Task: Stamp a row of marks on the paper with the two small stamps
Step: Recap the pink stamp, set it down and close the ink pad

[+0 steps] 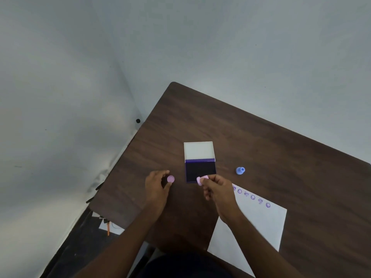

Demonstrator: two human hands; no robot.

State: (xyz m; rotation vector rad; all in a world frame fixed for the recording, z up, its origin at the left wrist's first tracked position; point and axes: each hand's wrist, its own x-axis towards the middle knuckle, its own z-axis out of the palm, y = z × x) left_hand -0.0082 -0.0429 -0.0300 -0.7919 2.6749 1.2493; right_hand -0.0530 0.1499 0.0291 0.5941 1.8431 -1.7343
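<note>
The white paper (261, 223) lies nearest, under the right wrist, its row of purple marks (253, 197) running along the far edge just right of the knuckles. The right hand (217, 194) pinches the pink stamp (201, 180), tilted, long axis pointing left over the ink pad (200, 170). The left hand (157, 184) holds a pink cap (170, 178) between thumb and fingertips. The blue stamp (240, 170) stands upright, well right of both.

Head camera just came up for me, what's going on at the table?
A person is stamping at a brown table. The right hand holds a pink stamp at the near edge of the open ink pad. The left hand holds a pink cap. The paper already carries a row of purple marks. A blue stamp stands untouched to the right of the pad.
</note>
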